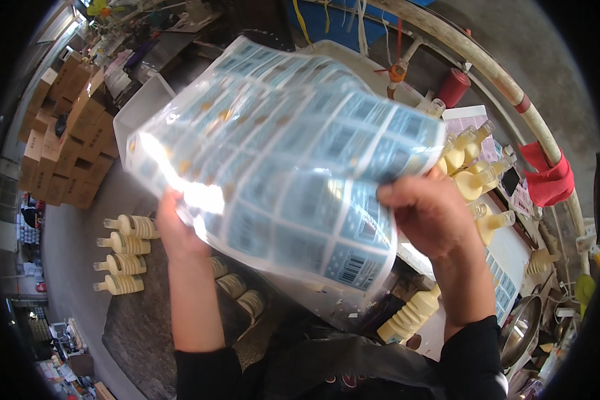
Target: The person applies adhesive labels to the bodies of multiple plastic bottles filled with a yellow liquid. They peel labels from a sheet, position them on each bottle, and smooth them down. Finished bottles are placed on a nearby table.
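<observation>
Both my hands hold a wide, glossy sheet of blue labels with barcodes, raised over the work surface and slightly blurred. My left hand grips its lower left edge, where bright glare falls; some of those fingers are hidden behind it. At the right edge, my right hand pinches the sheet with the thumb on top. It bends and bulges between the two hands. Cream-coloured ribbed bottles lie in a row left of my left forearm. Another ribbed bottle lies beside my right forearm.
Several cream bottles with clear necks stand at the right, near a metal rail with a red cloth tied on. Further blue labels and a metal bowl are nearer. Cardboard boxes are stacked far left.
</observation>
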`<state>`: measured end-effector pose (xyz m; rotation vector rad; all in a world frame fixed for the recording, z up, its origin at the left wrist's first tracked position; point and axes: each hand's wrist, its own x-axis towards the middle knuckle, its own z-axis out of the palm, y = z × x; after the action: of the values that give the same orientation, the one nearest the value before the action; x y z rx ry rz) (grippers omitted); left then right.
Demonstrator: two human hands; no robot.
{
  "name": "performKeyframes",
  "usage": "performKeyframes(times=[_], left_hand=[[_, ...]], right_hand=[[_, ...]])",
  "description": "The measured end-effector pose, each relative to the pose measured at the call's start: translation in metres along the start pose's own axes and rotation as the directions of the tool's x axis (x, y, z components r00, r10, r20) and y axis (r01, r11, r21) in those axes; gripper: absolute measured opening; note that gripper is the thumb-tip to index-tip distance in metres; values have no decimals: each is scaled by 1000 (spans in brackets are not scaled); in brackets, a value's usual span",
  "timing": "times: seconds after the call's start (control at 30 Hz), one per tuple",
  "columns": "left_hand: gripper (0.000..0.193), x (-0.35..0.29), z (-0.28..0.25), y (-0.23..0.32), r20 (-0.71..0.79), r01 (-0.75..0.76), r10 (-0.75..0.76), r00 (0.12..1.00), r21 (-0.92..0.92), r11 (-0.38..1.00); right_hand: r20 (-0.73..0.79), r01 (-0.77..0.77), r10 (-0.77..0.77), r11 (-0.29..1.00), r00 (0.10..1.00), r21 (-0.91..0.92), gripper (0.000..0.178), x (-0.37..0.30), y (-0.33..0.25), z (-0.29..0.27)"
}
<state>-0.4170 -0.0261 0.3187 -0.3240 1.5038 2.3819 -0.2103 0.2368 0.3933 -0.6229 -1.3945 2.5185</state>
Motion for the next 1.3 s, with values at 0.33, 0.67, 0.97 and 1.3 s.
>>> performKeyframes(times=[0.33,0.67,0.97,1.3], left_hand=[[59,-32,-77,-105,24,33,-29,999,-156,987],[62,-49,-68,-97,-22,124,-123,992,24,992],[64,-38,-92,-103,-32,237,-239,970,-69,969],[54,-42,-92,-98,-44,233,-236,971,-66,970]], right_hand=[[-108,-437,423,873,899,-215,36,-20,121,-74],[-184,-107,-132,451,974,-886,55,-53,128,-67],[-164,-14,-516,282,841,-959,41,-9,132,-58],[13,91,-630,92,777,-992,53,2,136,-45]])
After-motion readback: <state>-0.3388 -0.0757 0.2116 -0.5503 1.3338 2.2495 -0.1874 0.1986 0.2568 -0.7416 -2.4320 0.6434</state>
